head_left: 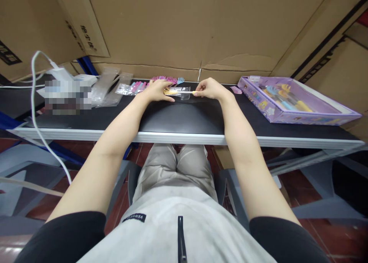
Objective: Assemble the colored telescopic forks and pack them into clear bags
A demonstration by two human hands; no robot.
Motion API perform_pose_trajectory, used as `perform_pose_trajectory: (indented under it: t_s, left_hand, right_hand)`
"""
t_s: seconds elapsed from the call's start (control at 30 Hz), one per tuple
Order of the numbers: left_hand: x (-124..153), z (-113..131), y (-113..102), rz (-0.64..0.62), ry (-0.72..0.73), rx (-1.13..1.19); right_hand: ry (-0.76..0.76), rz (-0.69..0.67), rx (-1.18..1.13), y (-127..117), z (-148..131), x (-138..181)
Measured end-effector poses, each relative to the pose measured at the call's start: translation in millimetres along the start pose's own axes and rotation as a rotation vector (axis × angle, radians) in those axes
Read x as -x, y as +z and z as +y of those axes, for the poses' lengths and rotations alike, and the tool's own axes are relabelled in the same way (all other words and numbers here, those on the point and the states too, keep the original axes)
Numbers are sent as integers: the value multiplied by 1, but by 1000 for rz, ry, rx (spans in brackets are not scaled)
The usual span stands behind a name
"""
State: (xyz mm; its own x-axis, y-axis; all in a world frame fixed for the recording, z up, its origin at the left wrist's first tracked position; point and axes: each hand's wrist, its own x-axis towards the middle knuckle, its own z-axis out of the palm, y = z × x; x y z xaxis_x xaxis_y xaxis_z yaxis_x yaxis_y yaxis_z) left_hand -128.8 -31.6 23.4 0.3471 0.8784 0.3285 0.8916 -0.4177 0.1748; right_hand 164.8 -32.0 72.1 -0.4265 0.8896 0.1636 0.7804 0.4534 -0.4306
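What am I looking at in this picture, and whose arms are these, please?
There is no machine here. One camera worn on a seated person's head looks down at their own two bare arms. The left hand rests flat on a clear bag lying on the black table. The right hand pinches a yellow handle sticking out of that bag. Behind them lie pink and blue pieces. To the left are more clear bags and a white charger with its cable. To the right is a purple box. Cardboard stands behind.
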Motion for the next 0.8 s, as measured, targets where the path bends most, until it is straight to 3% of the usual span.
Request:
perform_pose_trajectory:
  t_s: [0.17, 0.8]
  left_hand:
    - [-4, -12, 1, 23, 5, 1]
    - [-5, 3, 11, 30, 21, -67]
  right_hand:
    - [8, -3, -23, -1, 0, 1]
    - [-45, 10, -50, 6, -16, 4]
